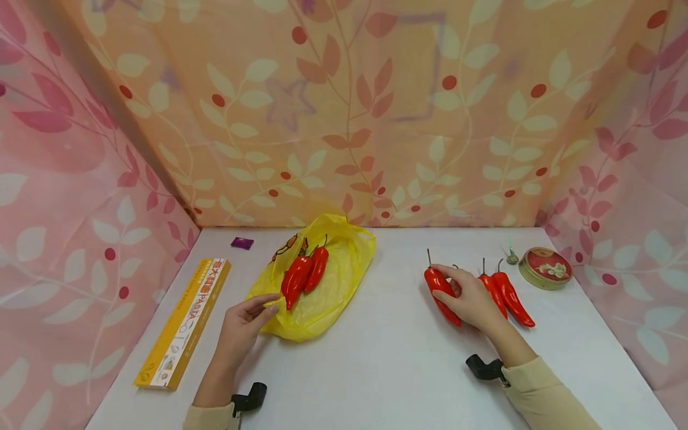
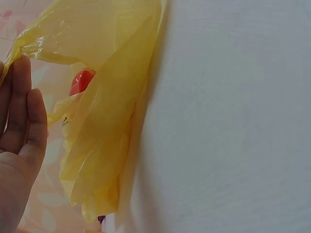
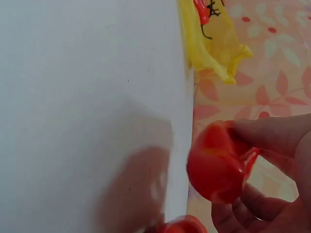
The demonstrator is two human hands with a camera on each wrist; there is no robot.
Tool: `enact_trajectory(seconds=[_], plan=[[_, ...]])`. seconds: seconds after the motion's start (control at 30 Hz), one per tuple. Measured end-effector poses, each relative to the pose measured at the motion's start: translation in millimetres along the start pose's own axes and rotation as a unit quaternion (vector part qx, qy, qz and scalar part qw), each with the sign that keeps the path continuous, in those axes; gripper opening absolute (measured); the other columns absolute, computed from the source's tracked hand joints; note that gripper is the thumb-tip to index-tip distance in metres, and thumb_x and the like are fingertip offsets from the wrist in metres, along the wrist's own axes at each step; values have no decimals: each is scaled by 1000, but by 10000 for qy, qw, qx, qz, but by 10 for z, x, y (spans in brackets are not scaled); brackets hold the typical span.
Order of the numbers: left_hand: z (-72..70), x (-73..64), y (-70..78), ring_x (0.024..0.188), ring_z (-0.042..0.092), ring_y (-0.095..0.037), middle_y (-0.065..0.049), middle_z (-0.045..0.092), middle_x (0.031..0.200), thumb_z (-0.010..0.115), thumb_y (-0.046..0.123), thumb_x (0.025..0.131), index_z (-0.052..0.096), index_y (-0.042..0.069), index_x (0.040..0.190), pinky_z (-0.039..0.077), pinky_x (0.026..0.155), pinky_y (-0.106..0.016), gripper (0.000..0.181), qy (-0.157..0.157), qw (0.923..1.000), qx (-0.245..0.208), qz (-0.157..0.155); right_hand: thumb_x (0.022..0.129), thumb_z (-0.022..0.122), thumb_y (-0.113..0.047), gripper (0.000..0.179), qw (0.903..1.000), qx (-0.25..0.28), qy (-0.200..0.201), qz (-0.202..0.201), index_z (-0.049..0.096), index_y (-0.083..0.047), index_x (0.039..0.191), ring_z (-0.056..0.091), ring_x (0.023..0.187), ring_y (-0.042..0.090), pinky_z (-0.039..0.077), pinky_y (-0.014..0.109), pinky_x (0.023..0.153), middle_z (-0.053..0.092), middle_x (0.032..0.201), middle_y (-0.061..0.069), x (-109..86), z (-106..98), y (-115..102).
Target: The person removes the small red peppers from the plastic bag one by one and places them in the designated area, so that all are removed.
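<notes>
My left hand [image 1: 242, 328] pinches the near left edge of a yellow plastic bag [image 1: 335, 298], its fingertips [image 2: 22, 68] at the gathered film in the left wrist view. Glossy red chili peppers [image 1: 317, 269] lie on the bag. On the right side of the table, my right hand [image 1: 470, 298] grips another red chili pepper [image 1: 442, 295] between thumb and fingers, stem pointing away. That pepper [image 3: 216, 165] looks lifted off the table in the right wrist view. Close by the right hand lie more red chili peppers [image 1: 513, 298], partly hidden behind it.
A long yellow pasta box [image 1: 183, 322] lies at the left of the white table [image 1: 371, 376]. Toward the back left is a small purple packet [image 1: 242, 243]. A round red-and-gold tin [image 1: 546, 269] stands at the right, beside a small greenish object [image 1: 512, 258]. Patterned curtains enclose the table.
</notes>
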State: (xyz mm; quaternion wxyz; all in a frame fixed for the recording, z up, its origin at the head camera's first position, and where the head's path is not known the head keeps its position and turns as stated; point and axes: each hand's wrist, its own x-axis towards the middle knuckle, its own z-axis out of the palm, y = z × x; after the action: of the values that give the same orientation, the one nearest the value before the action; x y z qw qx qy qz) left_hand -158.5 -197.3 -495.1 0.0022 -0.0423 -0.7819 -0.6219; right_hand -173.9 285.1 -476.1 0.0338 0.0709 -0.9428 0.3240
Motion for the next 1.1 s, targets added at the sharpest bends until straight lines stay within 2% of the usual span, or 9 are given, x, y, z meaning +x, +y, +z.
enact_trajectory(seconds=[0.13,0.3,0.43,0.57,0.73,0.83,1.1], plan=[[-3,0,-1,105,65,-10,-11,67,126,72,27,95,72,10,120,54,91,-16,30,-11,10000,-30,8,89,78,-24,61,9999,-168,-9,-2,53,-15,144,55,89,23,54,30,67,63,114,12,-27,-25,33],[-10,-1,6,104,65,-10,-10,68,126,72,27,95,72,12,121,54,90,-16,30,0,10000,20,-11,88,79,-23,61,9993,-377,-9,43,52,-9,141,56,88,22,53,29,70,62,111,13,-35,-33,62],[-14,0,15,103,65,-11,-10,67,126,72,29,95,72,12,121,54,90,-16,31,-1,10000,61,-21,88,79,-22,59,9980,-588,-13,239,53,-9,140,55,91,26,56,38,71,62,111,17,-30,-37,83],[-20,-7,17,104,65,-10,-10,67,127,72,29,95,72,12,121,54,90,-15,31,8,10000,72,-33,89,77,-26,62,9957,-825,-48,415,51,-9,143,58,99,33,59,51,79,60,124,23,-20,-49,104],[-7,-26,45,104,64,-10,-10,67,128,72,28,95,72,11,122,54,90,-15,32,30,9999,55,-128,90,76,-31,64,9929,-1049,-98,551,51,-5,143,56,116,46,53,65,91,53,135,28,-1,-55,163],[0,-30,56,105,64,-10,-10,66,128,71,28,95,71,11,123,54,90,-15,33,45,9998,48,-185,90,76,-32,64,9915,-1166,-105,573,53,-4,143,52,122,48,49,69,94,51,136,29,3,-61,180],[-16,-28,52,105,64,-10,-10,67,128,72,29,95,71,11,123,54,91,-15,33,-6,9999,80,-98,90,76,-31,63,9898,-1298,-155,557,56,-1,140,51,123,49,50,68,93,52,135,31,21,-73,140]])
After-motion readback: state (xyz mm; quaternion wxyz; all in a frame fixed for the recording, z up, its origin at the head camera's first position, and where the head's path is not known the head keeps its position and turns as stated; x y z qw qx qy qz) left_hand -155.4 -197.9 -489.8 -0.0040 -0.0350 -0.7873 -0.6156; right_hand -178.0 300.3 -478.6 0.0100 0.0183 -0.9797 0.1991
